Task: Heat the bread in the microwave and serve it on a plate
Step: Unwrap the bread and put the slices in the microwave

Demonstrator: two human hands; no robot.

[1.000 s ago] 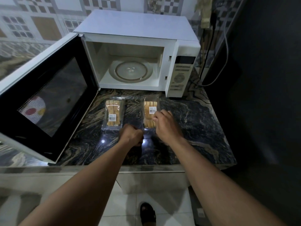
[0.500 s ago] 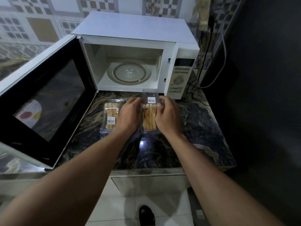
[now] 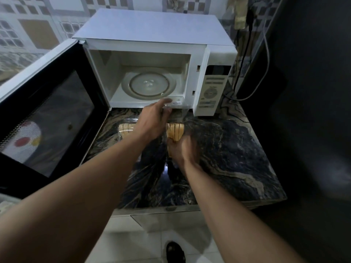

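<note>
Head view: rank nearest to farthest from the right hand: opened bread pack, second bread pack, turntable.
1. opened bread pack: gripped by the right hand.
2. second bread pack: left on the counter.
3. turntable: back inside the microwave.

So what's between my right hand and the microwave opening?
Head view: the opened pack's bread slices, then its clear lid, which the left hand holds raised.
</note>
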